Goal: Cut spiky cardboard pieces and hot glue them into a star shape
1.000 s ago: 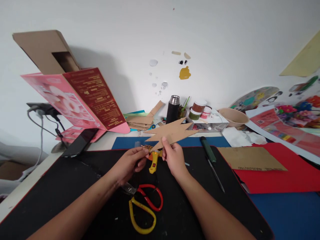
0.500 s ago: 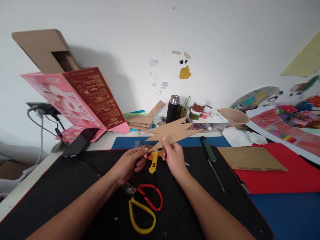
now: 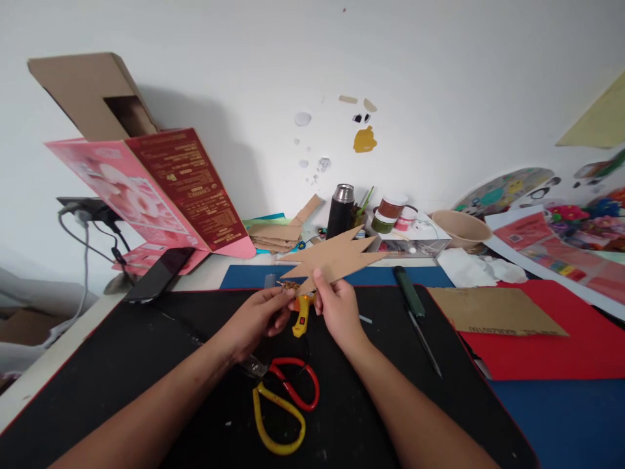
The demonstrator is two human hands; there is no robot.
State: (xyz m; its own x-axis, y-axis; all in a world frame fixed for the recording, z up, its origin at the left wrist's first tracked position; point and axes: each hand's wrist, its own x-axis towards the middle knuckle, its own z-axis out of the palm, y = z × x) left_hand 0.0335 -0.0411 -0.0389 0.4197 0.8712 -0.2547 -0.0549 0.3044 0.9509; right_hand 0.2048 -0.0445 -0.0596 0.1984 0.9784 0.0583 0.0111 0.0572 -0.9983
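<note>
A brown cardboard cutout (image 3: pixel 332 255) with jagged, pointed edges is held up above the black mat. My right hand (image 3: pixel 339 309) grips its lower edge, thumb lying on the face and fingers behind. My left hand (image 3: pixel 261 319) pinches a lower left tip of the same piece between thumb and fingers. Just beyond and below the cutout lies a yellow glue gun (image 3: pixel 301 318), partly hidden by the cardboard and my left hand. Nearer to me rest scissors (image 3: pixel 280 417) with one red and one yellow handle, their blades partly covered by my left hand.
A green utility knife (image 3: pixel 409 292) and a pen (image 3: pixel 423 344) lie right of my hands. Farther right, a cardboard sheet (image 3: pixel 498 311) rests on red paper (image 3: pixel 586 348). A phone (image 3: pixel 159 277) and pink box (image 3: pixel 146 195) stand left; a black thermos (image 3: pixel 340 212) stands behind.
Both hands still hold the cardboard cutout, which has tilted slightly. My left hand has shifted a little to the right along its tip. The whole view has moved slightly.
</note>
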